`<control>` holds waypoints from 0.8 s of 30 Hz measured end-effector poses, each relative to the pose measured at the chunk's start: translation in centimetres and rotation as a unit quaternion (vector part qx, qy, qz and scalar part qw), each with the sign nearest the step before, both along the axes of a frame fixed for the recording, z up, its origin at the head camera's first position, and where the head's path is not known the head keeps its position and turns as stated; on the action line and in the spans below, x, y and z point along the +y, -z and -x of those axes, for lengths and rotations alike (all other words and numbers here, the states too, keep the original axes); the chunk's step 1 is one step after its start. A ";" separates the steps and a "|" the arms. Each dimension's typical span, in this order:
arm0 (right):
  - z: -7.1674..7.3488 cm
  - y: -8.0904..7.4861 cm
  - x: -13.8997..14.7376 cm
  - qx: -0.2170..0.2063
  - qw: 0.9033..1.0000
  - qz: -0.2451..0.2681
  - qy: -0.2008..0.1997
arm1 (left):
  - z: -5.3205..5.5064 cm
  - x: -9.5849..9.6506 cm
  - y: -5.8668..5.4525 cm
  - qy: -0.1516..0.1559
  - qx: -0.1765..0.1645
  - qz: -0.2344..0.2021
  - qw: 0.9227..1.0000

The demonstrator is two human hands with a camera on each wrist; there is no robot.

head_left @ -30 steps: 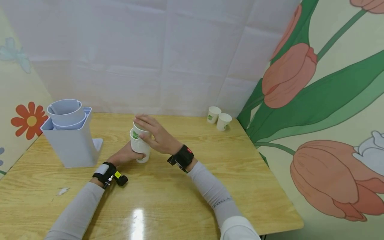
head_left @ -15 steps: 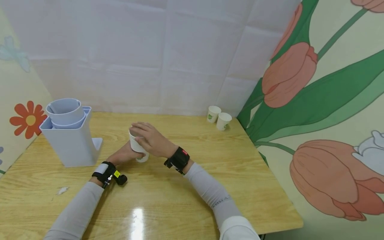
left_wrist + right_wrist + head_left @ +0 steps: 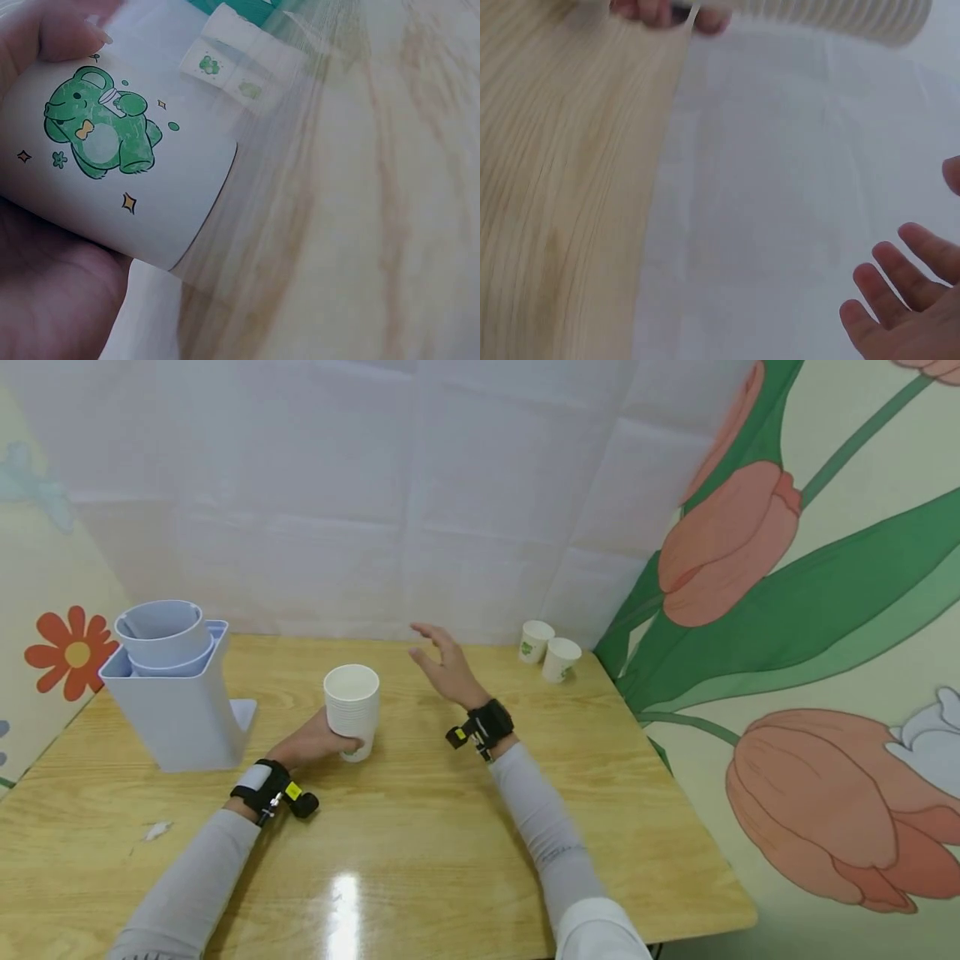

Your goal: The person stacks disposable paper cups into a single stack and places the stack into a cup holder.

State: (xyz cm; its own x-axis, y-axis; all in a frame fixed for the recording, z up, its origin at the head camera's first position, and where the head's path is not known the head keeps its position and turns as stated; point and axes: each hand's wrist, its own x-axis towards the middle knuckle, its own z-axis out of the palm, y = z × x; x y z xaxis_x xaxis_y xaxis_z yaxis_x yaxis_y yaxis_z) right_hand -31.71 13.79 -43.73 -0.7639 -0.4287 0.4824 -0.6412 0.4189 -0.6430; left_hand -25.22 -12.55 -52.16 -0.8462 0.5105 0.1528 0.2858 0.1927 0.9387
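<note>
My left hand (image 3: 318, 739) grips a nested stack of white paper cups (image 3: 352, 702) low on its side, with the top cup's mouth facing up. In the left wrist view the lowest cup (image 3: 97, 135) shows a green cartoon bear print and small stars, with fingers and palm around it. To the right of the stack, my right hand (image 3: 450, 672) is raised with fingers spread and holds nothing. The right wrist view shows its fingers (image 3: 889, 292) loosely extended, apart from the ribbed rims of the cup stack (image 3: 840, 15).
Two single paper cups, a rear one (image 3: 536, 642) and a front one (image 3: 560, 660), stand at the table's far right corner. On the left is a pale blue bin-like holder (image 3: 176, 718) with round containers (image 3: 165, 635) inside. A white sheet (image 3: 375, 510) hangs behind the wooden table (image 3: 450, 852).
The right hand has pushed the upper cup down into the stack, then let go and moved off to the right. My left hand keeps its grip on the stack.
</note>
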 end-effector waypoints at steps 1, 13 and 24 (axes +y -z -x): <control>0.9 0.4 1.0 0.001 1.000 0.006 0.029 | 0.0 0.0 0.0 -0.001 0.000 0.001 1.000; 7.2 2.2 12.1 -0.028 0.936 0.030 0.350 | 0.5 0.0 -0.3 -0.001 0.006 -0.001 1.000; 9.4 3.9 19.2 -0.102 0.896 -0.117 0.417 | 0.2 -0.1 0.2 0.002 -0.020 -0.032 0.999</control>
